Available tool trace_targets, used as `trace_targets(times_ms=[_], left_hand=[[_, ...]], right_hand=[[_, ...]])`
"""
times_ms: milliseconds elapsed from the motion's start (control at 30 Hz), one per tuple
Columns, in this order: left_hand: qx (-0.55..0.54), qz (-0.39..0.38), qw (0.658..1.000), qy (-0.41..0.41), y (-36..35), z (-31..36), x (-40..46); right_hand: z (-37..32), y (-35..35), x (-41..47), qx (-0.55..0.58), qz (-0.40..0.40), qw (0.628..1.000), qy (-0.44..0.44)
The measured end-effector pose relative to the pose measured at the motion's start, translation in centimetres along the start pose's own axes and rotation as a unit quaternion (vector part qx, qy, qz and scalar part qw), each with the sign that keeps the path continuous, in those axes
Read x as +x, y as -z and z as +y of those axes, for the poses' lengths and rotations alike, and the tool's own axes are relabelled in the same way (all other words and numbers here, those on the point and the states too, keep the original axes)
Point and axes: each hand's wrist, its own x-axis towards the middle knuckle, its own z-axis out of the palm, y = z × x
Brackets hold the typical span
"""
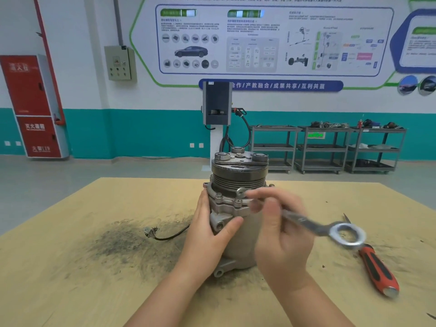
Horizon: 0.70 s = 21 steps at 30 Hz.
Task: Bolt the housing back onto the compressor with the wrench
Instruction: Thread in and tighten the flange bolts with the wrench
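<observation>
The grey compressor (238, 239) stands upright in the middle of the wooden table (70, 267), with its dark pulley and clutch plate (239, 171) on top. The housing flange (226, 202) sits below the pulley, with bolt heads showing along it. My left hand (207, 232) grips the left side of the compressor body, thumb across the front. My right hand (280, 230) holds a silver combination wrench (306, 223). Its far end (240, 192) is at a bolt on the flange's front, and its ring end (346, 236) points right, toward me. The wrench and fingers are blurred.
A red and black screwdriver (377, 270) lies on the table to the right. A black cable with a white plug (151, 232) trails left from the compressor over a dark sooty patch (122, 244). Grey shelf carts (325, 149) and a charging post (217, 107) stand by the far wall.
</observation>
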Motion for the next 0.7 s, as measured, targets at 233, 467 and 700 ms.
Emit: trace_targets(times_ms=[233, 467, 700], left_hand=[[0.026, -0.034, 0.998, 0.043, 1.6, 0.1, 0.5], [0.049, 0.032, 0.995, 0.075, 5.1, -1.3, 1.8], [-0.092, 0.121, 0.988, -0.018, 3.2, 1.2, 1.1]], right_hand=[[2.5, 4.3, 4.5, 0.161, 0.234, 0.904, -0.32], [3.2, 4.5, 4.1, 0.229, 0.197, 0.875, -0.379], [2.3, 2.7, 3.5, 0.254, 0.077, 0.89, -0.37]])
